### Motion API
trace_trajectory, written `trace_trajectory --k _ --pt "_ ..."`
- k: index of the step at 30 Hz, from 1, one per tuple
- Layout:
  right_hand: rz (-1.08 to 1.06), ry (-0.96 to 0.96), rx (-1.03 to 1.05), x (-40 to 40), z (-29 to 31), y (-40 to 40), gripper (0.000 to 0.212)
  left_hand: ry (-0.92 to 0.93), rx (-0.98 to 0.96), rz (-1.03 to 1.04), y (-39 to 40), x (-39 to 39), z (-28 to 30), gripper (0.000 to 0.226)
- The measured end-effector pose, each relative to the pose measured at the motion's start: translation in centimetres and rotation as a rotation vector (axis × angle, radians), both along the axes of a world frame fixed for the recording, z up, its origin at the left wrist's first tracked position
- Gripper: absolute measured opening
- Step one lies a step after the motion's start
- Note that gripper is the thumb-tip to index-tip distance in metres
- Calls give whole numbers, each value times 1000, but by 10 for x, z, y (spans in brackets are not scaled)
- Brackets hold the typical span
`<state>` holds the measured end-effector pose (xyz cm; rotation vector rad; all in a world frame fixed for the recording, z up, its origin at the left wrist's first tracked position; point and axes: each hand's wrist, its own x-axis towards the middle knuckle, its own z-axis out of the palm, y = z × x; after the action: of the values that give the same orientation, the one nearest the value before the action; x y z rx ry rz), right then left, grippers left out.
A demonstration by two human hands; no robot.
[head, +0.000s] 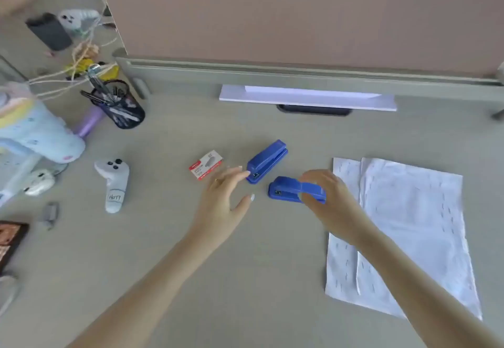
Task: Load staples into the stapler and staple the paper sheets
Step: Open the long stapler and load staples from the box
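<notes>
Right hand [324, 197] fingers clamped on the nearer stapler [289, 191], resting on the tabletop [218, 279] beside the paper sheets [409, 225]. Left hand [223, 197] fingers apart, empty. Advise steadying the base before opening; staple box [206, 165] lies near.

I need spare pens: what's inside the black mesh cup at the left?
The black mesh cup holds dark pens and a metal clip, tips up. Its bottom contents are blurred.

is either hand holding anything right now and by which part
The right hand grips the nearer blue stapler around its rear end. The left hand is open, holding nothing.
</notes>
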<state>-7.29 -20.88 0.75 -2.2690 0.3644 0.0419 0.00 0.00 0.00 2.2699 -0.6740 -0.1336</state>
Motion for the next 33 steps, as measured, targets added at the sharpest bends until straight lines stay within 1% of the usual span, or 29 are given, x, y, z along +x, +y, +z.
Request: trace_trajectory --k 2,4,6,7,9,11,12,16,18,20,27,29,33 --pt "-47 -68 -159 11 -27 8 33 144 -65 -25 -11 1 -17 56" --pt "-88 -135 -264 20 -52 18 44 190 -73 -105 -21 3 -37 69" --pt "-130 -176 -277 27 -76 25 52 192 -88 -175 -29 8 -63 76" --pt "-160 -196 -281 29 -88 27 51 178 -95 -194 -33 12 -76 77" --pt "-198 -262 -373 32 -104 30 43 94 -72 -217 -39 19 -97 77" --pt "-212 -339 -459 32 -117 30 38 -28 -79 -229 -42 22 -110 69" --pt "-220 -366 -462 33 -120 30 37 -50 -94 -229 -42 23 -113 63" --pt "-217 -458 -447 32 -124 30 35 69 -177 -211 -40 29 -115 32" --pt "-181 -486 -424 29 -124 34 36 33 -149 -256 -40 30 -118 22" --pt "-137 -510 -409 26 -124 38 37 2 -140 -278 -39 28 -119 21" --pt "-47 -576 -398 27 -124 42 36 87 -266 -187 -31 28 -116 8" --pt "-40 -592 -388 30 -125 41 36 65 -245 -180 -29 30 -115 6" --pt "-33 -598 -413 32 -131 45 33 0 -194 -180 -20 32 -116 10"
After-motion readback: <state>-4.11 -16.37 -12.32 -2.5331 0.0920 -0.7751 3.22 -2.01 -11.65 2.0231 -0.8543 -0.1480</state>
